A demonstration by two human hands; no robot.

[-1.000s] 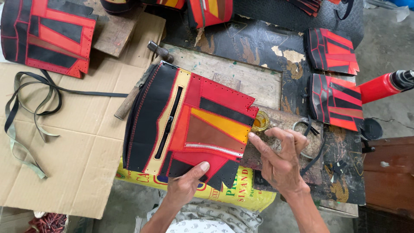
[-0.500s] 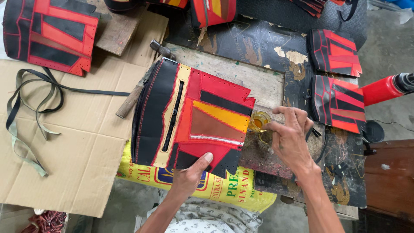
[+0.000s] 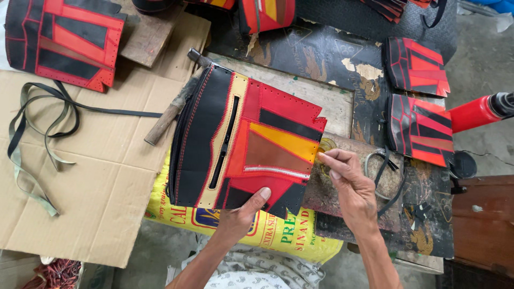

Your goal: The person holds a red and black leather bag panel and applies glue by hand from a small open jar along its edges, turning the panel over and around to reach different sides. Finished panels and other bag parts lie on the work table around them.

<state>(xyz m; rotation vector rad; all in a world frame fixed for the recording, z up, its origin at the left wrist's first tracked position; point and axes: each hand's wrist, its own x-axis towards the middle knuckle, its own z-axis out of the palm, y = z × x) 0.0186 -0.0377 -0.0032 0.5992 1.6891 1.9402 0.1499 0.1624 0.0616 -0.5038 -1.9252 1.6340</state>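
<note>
A patchwork leather panel (image 3: 241,144) in black, red, tan and yellow, with a zip and a slit, lies tilted over the workbench. My left hand (image 3: 243,214) grips its lower edge, thumb on top. My right hand (image 3: 350,184) is beside the panel's right edge, its fingertips pinched together and touching that edge. A small amber glass jar (image 3: 327,144) sits just beyond those fingertips. I cannot see whether anything small is held in the pinch.
A wooden-handled hammer (image 3: 168,112) pokes out from under the panel. Flattened cardboard (image 3: 91,192) and loose straps (image 3: 43,134) lie on the left. More stitched panels (image 3: 420,131) rest at right and at top left (image 3: 64,43). A red cylinder (image 3: 474,113) and a yellow sack (image 3: 278,235) are nearby.
My right hand reached up to the amber jar, then came back with pinched fingertips to the panel's right edge. The panel shifted slightly right in my left hand.
</note>
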